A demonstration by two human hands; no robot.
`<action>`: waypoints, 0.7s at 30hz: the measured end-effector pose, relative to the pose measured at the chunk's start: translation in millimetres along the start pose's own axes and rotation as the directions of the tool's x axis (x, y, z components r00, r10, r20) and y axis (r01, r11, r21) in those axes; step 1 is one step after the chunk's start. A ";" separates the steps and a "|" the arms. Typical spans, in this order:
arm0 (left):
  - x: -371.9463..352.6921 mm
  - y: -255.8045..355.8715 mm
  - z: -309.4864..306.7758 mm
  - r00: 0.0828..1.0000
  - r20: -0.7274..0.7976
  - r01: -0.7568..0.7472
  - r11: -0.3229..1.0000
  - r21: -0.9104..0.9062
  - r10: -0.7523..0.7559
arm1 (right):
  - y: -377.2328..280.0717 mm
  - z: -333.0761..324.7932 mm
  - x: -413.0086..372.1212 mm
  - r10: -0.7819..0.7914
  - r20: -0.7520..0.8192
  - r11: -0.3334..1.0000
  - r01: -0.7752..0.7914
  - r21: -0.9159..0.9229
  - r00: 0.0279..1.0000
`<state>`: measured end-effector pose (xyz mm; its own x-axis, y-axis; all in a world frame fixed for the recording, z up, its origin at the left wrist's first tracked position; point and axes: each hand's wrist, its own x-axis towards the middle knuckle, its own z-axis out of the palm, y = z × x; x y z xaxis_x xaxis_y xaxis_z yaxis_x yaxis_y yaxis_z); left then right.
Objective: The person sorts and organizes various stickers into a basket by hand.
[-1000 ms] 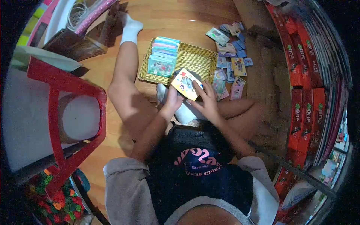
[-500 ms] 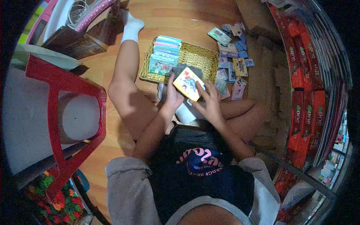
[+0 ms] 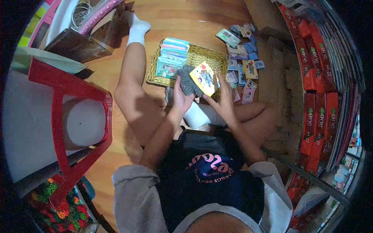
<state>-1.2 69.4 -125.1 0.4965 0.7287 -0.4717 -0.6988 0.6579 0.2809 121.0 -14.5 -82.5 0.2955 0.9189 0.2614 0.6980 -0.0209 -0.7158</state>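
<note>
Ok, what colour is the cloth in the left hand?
Dark grey; the cloth in the left hand shows best in the head view.

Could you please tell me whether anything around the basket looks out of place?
Yes: the loose packs to the right of the basket lie scattered at mixed angles, some overlapping, while the packs inside sit in a neat row. The held yellow pack shows no clear damage.

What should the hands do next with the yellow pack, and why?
Maybe lower the yellow pack into the basket: the right hand holds it by the near rim, other flat packs stand in a row inside, and bare weave shows beside them.
</note>
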 end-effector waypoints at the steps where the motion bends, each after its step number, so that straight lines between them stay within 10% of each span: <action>1: 1.4 -0.4 -2.9 1.000 0.017 0.001 1.000 -0.014 -0.001 | -3.7 -0.6 -7.1 -0.006 0.021 0.999 0.007 -0.050 1.000; 6: 4.1 -13.8 -22.8 0.999 0.050 -0.018 0.981 0.196 0.009 | -31.1 1.5 -16.6 -0.036 0.154 0.938 0.086 -0.335 0.987; 21: 4.5 7.1 -4.5 0.997 0.020 -0.076 0.997 0.021 0.075 | -7.4 -5.6 -17.4 -0.030 0.112 0.975 0.053 -0.215 0.993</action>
<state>-6.3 76.6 -129.0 0.4528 0.7798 -0.4323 -0.7231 0.6048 0.3336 114.3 -32.5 -78.1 0.1997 0.9575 0.2081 0.8369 -0.0562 -0.5445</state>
